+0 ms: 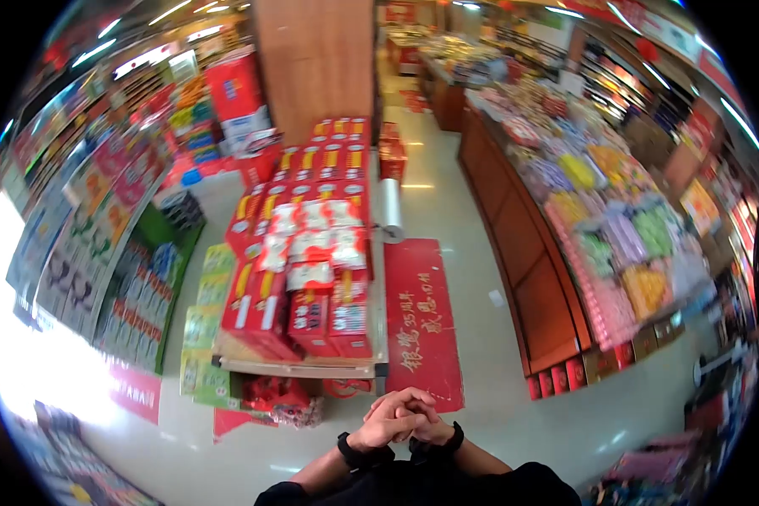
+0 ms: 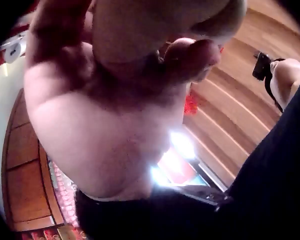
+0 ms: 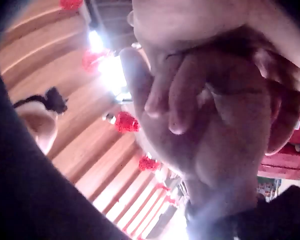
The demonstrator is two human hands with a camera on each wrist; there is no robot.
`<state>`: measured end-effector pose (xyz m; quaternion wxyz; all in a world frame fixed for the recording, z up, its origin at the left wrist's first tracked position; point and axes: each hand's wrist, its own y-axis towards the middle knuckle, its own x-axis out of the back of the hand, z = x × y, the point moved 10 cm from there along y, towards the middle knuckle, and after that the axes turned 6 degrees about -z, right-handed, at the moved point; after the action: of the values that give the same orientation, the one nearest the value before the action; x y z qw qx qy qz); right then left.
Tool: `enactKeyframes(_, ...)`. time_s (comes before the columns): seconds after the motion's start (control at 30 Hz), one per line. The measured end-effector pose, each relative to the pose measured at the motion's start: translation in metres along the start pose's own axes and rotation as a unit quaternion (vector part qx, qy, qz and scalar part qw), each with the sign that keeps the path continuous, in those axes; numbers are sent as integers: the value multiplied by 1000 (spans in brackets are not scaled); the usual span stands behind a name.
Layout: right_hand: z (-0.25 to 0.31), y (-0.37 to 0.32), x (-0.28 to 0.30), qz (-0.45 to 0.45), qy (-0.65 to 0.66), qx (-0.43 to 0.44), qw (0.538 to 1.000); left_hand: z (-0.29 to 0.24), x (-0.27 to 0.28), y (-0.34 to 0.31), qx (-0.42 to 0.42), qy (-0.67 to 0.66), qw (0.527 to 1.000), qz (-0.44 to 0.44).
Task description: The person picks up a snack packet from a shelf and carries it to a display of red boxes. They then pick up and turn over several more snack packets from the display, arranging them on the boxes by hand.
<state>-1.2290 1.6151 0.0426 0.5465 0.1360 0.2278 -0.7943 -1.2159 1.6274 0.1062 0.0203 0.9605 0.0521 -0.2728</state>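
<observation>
Both hands are clasped together in front of the body at the bottom of the head view. My left hand [image 1: 386, 422] lies over and against my right hand [image 1: 433, 430], with fingers folded around one another. No object shows between them. Up close in the left wrist view, the left hand [image 2: 105, 130] fills the middle, its fingers partly in shadow. From the right wrist, the palm of the right hand [image 3: 225, 140] is seen with curled fingers [image 3: 185, 100] across it. Nearest to the hands is a display stand [image 1: 295, 368] stacked with red boxes [image 1: 266, 295].
White-and-red packets [image 1: 312, 244] top the boxes. A red floor mat [image 1: 422, 320] lies beside the stand. Right of the aisle runs a wooden counter [image 1: 523, 253] heaped with bagged goods [image 1: 624, 236]. Green boxes [image 1: 207, 329] and a shelf rack [image 1: 135, 287] stand left.
</observation>
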Motion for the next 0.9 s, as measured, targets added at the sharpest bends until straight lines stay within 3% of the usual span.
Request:
enactKeyframes(0.13,16,-20,70,-65,37,58,996,30,-55,52,86,8,992,88)
enactKeyframes(0.2,15,-24,108,-93,62,99,989,65,-67,75,172,-115,977,50)
enactKeyframes(0.3,35,-47,156,-129,94,147,976,99,-90,119,159,-66,985,32)
enactKeyframes(0.4,69,-95,193,-203,12,10,979,127,-113,156,141,-10,990,19)
enactKeyframes(0.43,88,-100,211,-272,34,172,946,133,-120,166,160,-19,987,19)
enactKeyframes(0.47,86,-96,233,-282,40,184,941,139,-127,175,181,-29,983,16)
enactKeyframes(0.53,135,-117,236,-294,-236,385,842,147,-139,189,195,-3,981,-13)
enactKeyframes(0.57,117,-108,254,-253,-114,363,889,149,-139,196,175,-3,984,-31)
enactKeyframes(0.67,117,-107,283,-280,-83,345,892,180,-126,220,157,14,985,-69)
enactKeyframes(0.77,117,-92,313,-303,-101,336,886,167,-133,254,120,-10,990,-72)
enactKeyframes(0.83,132,-80,331,-323,-120,327,880,158,-134,278,114,23,993,-4)
enactKeyframes(0.9,148,-65,350,-313,-131,313,887,158,-127,306,73,27,997,-29)
